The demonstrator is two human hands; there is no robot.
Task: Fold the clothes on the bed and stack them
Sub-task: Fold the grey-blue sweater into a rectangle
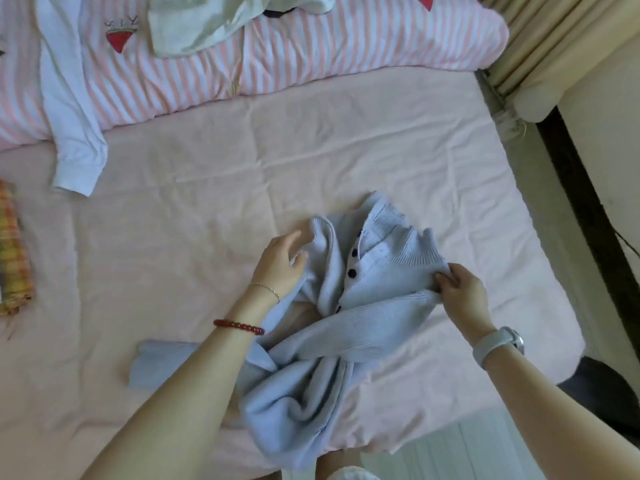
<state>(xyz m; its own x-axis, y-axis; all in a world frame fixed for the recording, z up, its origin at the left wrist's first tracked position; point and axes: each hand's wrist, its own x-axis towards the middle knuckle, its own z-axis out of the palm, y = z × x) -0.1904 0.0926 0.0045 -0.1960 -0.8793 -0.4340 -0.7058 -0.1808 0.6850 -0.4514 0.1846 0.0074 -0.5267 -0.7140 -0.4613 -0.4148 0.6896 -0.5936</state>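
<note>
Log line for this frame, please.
step: spreading light blue sweater on bed | left hand: grips shoulder | right hand: pinches other shoulder | folded: not yet

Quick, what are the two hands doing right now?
Left hand: grips the blue sweater by one shoulder.
Right hand: pinches its other shoulder.

We find no legible text, label, brand or number on anything in view. The only sign-like mark is an embroidered red strawberry motif (pixel 119 38) on the pink-striped duvet (pixel 311 53) (a second, partial one shows at the top edge). The face of the wristwatch (pixel 516 339) is too small to read.
</note>
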